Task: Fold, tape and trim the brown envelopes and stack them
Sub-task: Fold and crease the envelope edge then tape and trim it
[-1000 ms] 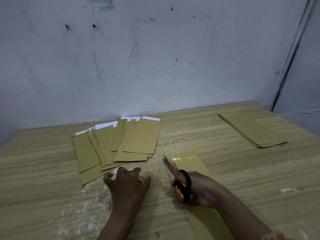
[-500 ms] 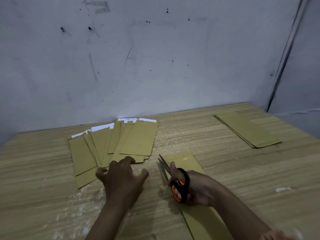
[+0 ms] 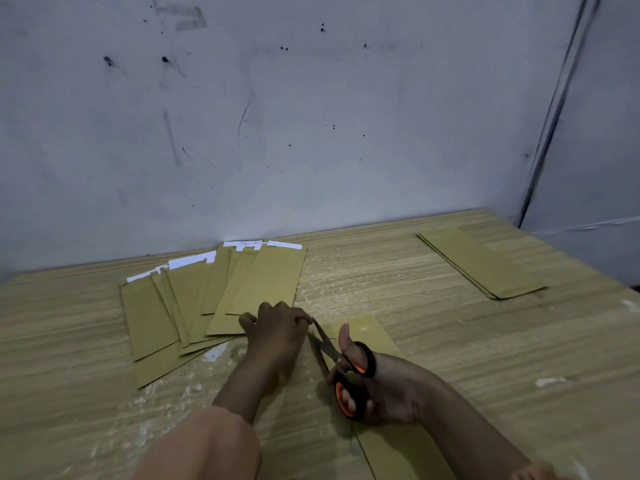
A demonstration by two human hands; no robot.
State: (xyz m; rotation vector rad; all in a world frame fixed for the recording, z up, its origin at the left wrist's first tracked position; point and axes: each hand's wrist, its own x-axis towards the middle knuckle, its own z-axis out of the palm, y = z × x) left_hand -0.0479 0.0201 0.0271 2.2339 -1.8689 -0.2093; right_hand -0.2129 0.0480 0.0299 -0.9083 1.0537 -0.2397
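Left hand [image 3: 277, 327] has slid forward to the scissor tips, fingers curled, grasp unclear; right hand [image 3: 388, 393] grips open scissors [image 3: 346, 365]. Beneath it, the envelope [image 3: 374, 330] looks light, floppy: pinch an edge.

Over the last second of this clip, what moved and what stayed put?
The left hand moved forward and right, from the bare table to the near edge of the fanned envelopes, ending beside the scissor tips, fingers curled; what it pinches cannot be made out. The right hand kept holding the scissors, blades open, over the near envelope. The far stack stayed put.
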